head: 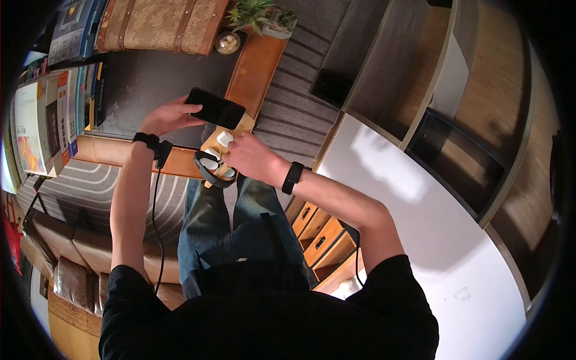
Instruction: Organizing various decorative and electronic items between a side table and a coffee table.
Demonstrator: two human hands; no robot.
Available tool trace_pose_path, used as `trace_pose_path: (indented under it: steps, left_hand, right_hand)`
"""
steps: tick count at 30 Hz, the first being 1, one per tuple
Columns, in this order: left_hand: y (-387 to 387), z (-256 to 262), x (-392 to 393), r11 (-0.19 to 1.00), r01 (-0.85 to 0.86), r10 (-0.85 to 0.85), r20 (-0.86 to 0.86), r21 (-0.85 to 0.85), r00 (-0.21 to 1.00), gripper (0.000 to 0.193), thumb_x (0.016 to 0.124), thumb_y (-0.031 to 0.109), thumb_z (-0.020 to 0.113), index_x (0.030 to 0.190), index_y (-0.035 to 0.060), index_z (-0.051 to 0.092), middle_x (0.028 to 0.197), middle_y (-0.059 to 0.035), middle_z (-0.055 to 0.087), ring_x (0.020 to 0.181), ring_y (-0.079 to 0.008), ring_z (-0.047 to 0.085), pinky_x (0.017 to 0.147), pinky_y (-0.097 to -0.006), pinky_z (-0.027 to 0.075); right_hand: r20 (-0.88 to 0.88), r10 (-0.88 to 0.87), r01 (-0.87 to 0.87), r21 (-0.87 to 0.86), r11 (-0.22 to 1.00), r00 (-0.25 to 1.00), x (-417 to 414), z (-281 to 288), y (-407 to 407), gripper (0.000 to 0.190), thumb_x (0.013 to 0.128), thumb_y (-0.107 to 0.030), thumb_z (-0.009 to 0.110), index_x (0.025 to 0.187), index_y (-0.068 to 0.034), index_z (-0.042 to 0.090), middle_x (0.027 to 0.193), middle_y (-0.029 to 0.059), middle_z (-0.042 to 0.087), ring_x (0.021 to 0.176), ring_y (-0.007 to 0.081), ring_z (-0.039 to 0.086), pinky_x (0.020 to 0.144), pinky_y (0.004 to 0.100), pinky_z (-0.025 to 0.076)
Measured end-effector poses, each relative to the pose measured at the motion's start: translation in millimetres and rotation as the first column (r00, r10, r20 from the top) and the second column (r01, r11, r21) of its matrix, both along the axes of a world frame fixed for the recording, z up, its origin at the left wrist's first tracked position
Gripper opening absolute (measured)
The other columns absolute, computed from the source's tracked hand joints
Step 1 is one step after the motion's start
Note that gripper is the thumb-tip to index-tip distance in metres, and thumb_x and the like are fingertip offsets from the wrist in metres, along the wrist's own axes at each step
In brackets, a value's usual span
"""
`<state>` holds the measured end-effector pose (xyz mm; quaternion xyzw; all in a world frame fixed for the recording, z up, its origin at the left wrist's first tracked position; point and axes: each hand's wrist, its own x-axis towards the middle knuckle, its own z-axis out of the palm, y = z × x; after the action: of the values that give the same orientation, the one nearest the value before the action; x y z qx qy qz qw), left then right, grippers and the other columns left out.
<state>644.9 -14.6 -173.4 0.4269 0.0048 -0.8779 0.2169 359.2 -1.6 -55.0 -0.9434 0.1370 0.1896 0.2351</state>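
My left hand (173, 118) holds a black smartphone (216, 108) by its left end, thumb on top, with the dark screen facing up. The phone hangs over the far end of a light wooden stand (247, 122). My right hand (256, 158) is over the right side of that stand with its fingers curled. Its fingertips meet a small white case (224, 138); whether they grip it is hidden. Nearer to me, a black looped band (216, 179) sits around the stand's near end. White rounded pieces (209, 155) show beside it.
The stand rests on a low table with a brown leather-like border (252, 74) and dark top (157, 90). Books (49, 121) stand left, a patterned trunk (153, 24) and plants (252, 15) beyond. A white surface (405, 216) lies right. Cables run from both wrist straps.
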Motion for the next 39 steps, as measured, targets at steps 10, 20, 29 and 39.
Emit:
trace_pose_path:
  steps: [10,20,29,39]
  left_hand:
    - [41,8,69,0.977,-0.211,0.210,0.166,-0.010,0.964,0.044,0.103,0.008,0.069,0.140,-0.0028,0.050,0.138,-0.0117,0.060,0.129,-0.0286,0.060,0.116,-0.0493,0.050]
    - [134,11,83,0.925,-0.362,0.330,0.224,0.117,0.917,0.040,0.103,0.010,0.069,0.139,0.0018,0.055,0.136,-0.0096,0.065,0.129,-0.0256,0.062,0.114,-0.0484,0.052]
    - [186,17,28,0.886,-0.413,0.394,0.130,0.209,0.910,0.037,0.100,0.012,0.073,0.134,0.0029,0.062,0.130,-0.0088,0.069,0.123,-0.0244,0.065,0.109,-0.0444,0.055]
    - [182,26,2,0.886,-0.400,0.379,0.133,0.233,0.916,0.043,0.101,0.014,0.073,0.138,0.0013,0.056,0.129,-0.0115,0.066,0.122,-0.0258,0.065,0.107,-0.0410,0.057]
  right_hand:
    - [-0.017,0.045,-0.047,-0.140,0.989,0.999,-34,-45,-43,0.011,0.092,-0.020,0.063,0.086,-0.022,0.073,0.084,-0.0015,0.069,0.095,0.0173,0.069,0.091,0.0357,0.043]
    - [-0.100,0.157,-0.176,-0.228,0.958,0.983,-41,-55,-142,0.013,0.090,-0.019,0.065,0.086,-0.026,0.075,0.088,-0.0033,0.068,0.099,0.0174,0.064,0.093,0.0364,0.043]
    - [-0.140,0.212,-0.242,-0.261,0.934,0.967,-14,-53,-211,0.015,0.093,-0.018,0.065,0.090,-0.025,0.077,0.089,-0.0048,0.069,0.107,0.0182,0.063,0.095,0.0363,0.043]
    - [-0.103,0.176,-0.199,-0.294,0.935,0.979,-15,-59,-217,0.013,0.091,-0.015,0.066,0.090,-0.021,0.077,0.091,-0.0017,0.070,0.108,0.0207,0.063,0.097,0.0377,0.042]
